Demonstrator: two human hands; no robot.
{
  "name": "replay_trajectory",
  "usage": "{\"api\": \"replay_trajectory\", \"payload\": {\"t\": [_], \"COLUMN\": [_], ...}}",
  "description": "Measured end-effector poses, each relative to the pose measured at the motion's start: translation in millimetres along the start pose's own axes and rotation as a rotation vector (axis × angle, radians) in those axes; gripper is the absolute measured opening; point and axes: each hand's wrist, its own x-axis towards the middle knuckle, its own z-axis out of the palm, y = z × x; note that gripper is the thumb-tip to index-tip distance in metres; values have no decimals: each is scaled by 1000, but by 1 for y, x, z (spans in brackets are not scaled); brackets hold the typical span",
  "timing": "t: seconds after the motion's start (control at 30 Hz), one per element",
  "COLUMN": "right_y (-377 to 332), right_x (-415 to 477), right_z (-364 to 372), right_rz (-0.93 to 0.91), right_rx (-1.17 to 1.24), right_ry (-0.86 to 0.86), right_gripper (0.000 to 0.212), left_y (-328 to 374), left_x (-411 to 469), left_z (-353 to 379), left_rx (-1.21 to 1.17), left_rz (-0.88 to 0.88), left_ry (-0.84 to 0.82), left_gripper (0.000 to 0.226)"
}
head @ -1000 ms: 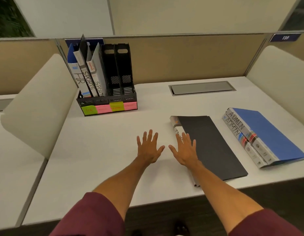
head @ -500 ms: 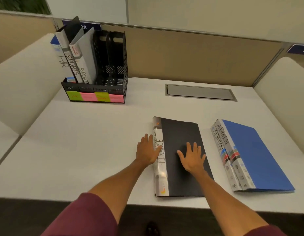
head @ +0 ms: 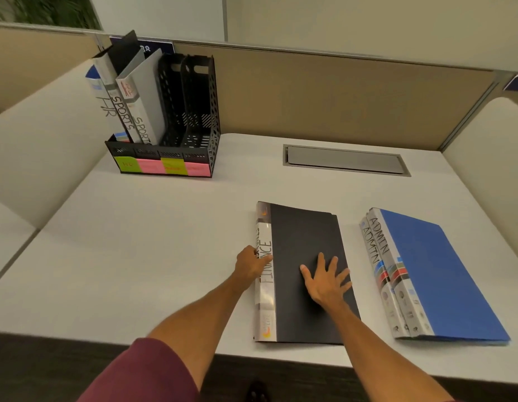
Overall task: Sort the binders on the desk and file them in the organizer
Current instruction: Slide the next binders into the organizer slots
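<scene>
Black FINANCE binder (head: 304, 274) flat near front edge of worktop (head: 141, 242), spine to left. Left hand (head: 250, 266) curls at spine, fingers tucked toward its edge, likely to lift; grip closure: cannot tell. Right hand (head: 324, 281) spread flat on cover, grip apart, likely steadying. ADMIN binders (head: 437, 274) stacked toward front right corner. Organizer (head: 165, 158) at back left; two right-hand slots empty.

White desk (head: 136, 256), tan partition (head: 339, 97)

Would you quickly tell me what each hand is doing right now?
Left hand: curled on the spine edge of the black FINANCE binder.
Right hand: open, flat on its cover.
</scene>
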Motion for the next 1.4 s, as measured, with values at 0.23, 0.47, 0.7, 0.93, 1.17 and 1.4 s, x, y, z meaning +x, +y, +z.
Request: {"api": "replay_trajectory", "payload": {"t": [0.23,0.47,0.7,0.93,1.17,1.4], "right_y": [-20,-66,-156,-277,-370,-398], "right_x": [-4,-9,-21,-40,-79,-96], "right_z": [4,12,-7,-67,-129,-156], "right_rz": [-50,-122,-202,-443,-637,-703], "right_rx": [45,132,263,407,588,647], "right_ry": [4,48,108,207,213,-28], "right_gripper": [74,72,64,69,76,106], "left_y": [4,10,40,94,127,139], "left_x": [-1,-2,1,-3,-13,-19], "left_z": [-25,-84,-165,-250,-295,-314], "left_rx": [-207,-534,-585,-634,-552,-504], "left_rz": [-88,-128,31,350,566,722], "left_ry": [-17,-8,40,100,246,162], "left_gripper": [34,35,32,31,39,47]}}
